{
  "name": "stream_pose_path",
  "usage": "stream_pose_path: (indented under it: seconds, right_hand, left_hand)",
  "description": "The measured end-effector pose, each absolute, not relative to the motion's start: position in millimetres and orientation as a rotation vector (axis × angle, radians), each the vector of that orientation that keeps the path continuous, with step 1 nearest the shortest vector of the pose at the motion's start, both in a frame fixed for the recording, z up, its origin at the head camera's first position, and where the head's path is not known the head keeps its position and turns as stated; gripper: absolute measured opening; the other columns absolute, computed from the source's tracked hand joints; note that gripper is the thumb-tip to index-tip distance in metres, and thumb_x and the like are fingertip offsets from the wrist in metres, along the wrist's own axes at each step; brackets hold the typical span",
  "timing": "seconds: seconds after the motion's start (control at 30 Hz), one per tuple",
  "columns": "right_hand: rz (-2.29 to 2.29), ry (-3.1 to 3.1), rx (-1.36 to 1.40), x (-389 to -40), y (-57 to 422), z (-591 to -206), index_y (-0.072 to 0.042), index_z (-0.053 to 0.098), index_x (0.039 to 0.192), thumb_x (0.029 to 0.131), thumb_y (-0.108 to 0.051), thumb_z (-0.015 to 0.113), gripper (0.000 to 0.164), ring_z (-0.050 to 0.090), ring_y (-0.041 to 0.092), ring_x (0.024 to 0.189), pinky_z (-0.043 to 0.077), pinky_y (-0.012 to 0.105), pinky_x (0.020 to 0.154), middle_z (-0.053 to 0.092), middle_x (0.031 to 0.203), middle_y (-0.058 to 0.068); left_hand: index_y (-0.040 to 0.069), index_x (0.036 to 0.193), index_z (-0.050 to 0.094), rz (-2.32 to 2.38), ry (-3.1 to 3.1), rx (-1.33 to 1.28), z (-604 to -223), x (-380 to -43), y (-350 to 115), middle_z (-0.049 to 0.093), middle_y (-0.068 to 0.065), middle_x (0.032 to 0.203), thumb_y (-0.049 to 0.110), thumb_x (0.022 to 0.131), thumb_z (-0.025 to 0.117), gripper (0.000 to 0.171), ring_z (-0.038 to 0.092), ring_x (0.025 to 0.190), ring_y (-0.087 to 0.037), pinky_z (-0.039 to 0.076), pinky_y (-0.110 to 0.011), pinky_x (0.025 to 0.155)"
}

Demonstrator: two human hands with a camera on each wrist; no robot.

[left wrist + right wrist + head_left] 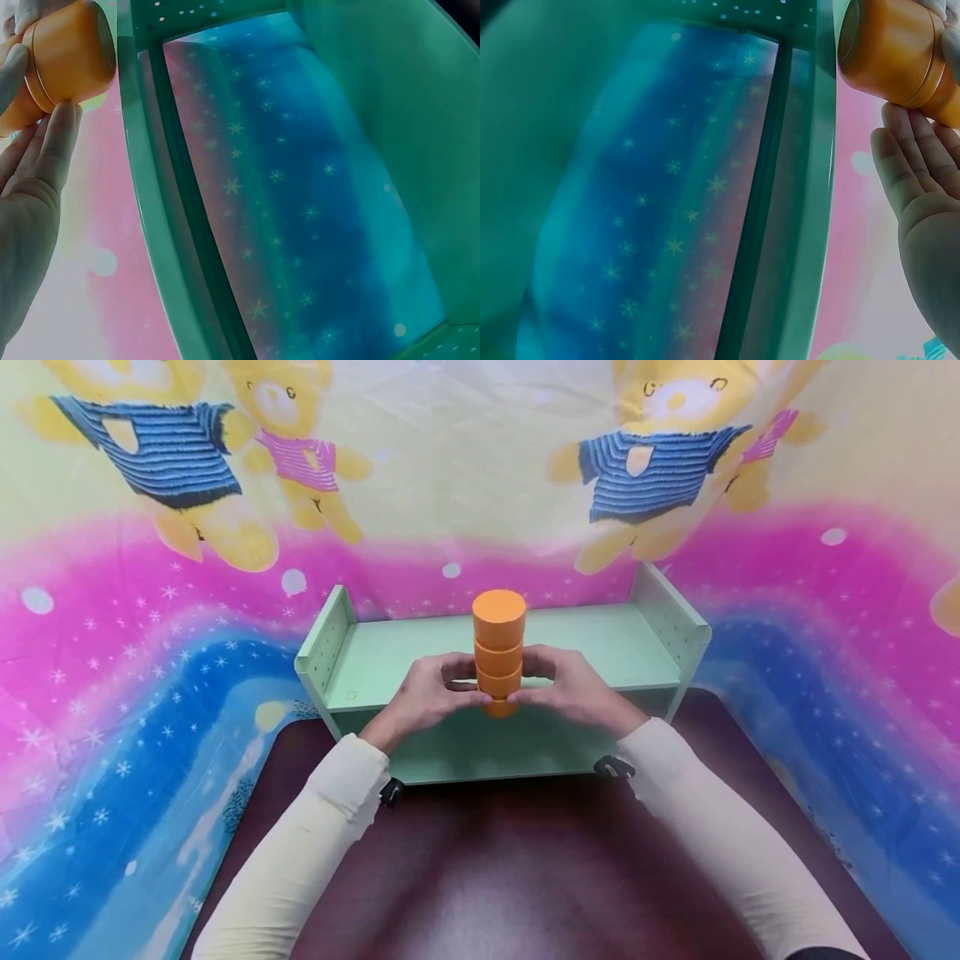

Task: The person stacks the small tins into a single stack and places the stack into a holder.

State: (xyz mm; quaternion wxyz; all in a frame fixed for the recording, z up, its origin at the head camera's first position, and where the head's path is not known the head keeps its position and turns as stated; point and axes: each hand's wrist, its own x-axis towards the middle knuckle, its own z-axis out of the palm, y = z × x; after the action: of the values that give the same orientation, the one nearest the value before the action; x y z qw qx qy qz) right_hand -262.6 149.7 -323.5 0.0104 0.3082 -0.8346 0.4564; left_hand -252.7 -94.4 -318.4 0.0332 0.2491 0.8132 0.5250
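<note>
A stack of orange cups (499, 635) is held upright in front of the shelf, its top face flat and ridges running round its side. My left hand (427, 693) grips it from the left, thumb at the near side low down and fingers along the side. From the other side my right hand (573, 689) grips it too, its thumb close to the left thumb. In the left wrist view the cups (71, 56) lie against the left fingertips (64, 116). The right wrist view shows the cups (892, 52) touching the right fingertips (895, 116).
Behind and below the hands stands a pale green two-level shelf (420, 647) with raised, perforated side panels (675, 618). It sits on a dark reddish-brown table (495, 877). A cloth backdrop (450, 460) printed with bears surrounds the table at the back and sides.
</note>
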Motion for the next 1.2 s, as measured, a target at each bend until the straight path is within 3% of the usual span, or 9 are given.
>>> stream_pose_path:
  seconds: [0.73, 1.2]
  right_hand:
    - [1.439, -2.666, 0.88, -282.9, 148.4, -319.6, -0.008, 0.054, 0.143, 0.086, -0.023, 0.082, 0.066, 0.061, 0.025, 0.121, 0.047, 0.051, 0.107, 0.062, 0.134, 0.007]
    - [1.435, -2.69, 0.844, -294.0, 148.3, -319.1, -0.008, 0.052, 0.144, 0.087, -0.025, 0.081, 0.066, 0.061, 0.024, 0.122, 0.048, 0.044, 0.107, 0.061, 0.136, 0.007]
  left_hand:
    - [0.003, 0.137, 0.057, 1.609, 2.533, 0.731, -317.9, -270.3, -86.3, 0.063, -0.011, 0.131, 0.01, 0.087, 0.079, 0.056, 0.065, 0.116, -0.025, 0.057, -0.034, 0.094]
    - [0.003, 0.14, 0.054, 1.61, 2.584, 0.715, -318.8, -276.9, -81.0, 0.062, -0.013, 0.132, 0.008, 0.09, 0.076, 0.055, 0.062, 0.12, -0.027, 0.055, -0.036, 0.098]
